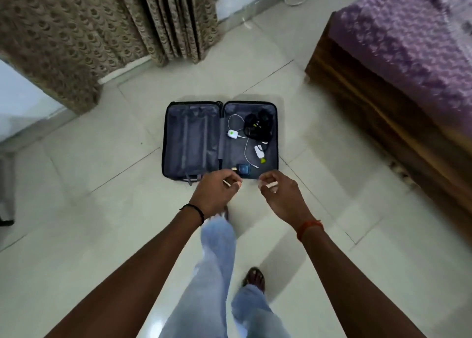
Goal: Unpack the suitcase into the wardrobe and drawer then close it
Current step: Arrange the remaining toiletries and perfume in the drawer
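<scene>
Both hands [217, 192] [278, 194] empty, loosely curled, above open suitcase [166, 138] near edge.

Left hand [217, 189] hides the suitcase [190, 138] edge; its fingers look blurred.

Soft, even daylight fills the room, brightest at nine o'clock, where a pale washed-out panel [23, 100] glows white. The glossy cream tiled floor [102, 210] carries a mild sheen and faint grey shadows under the outstretched arms. Motion blur smears the whole view: the light blue denim trouser legs [217, 274] at six o'clock are streaked, and the purple textured bedspread [408, 51] at two o'clock is soft. Wide-angle distortion bends the patterned beige curtains [63, 31] at eleven o'clock and the floor joints outward. The open dark suitcase [191, 138] at centre stays comparatively readable.
</scene>
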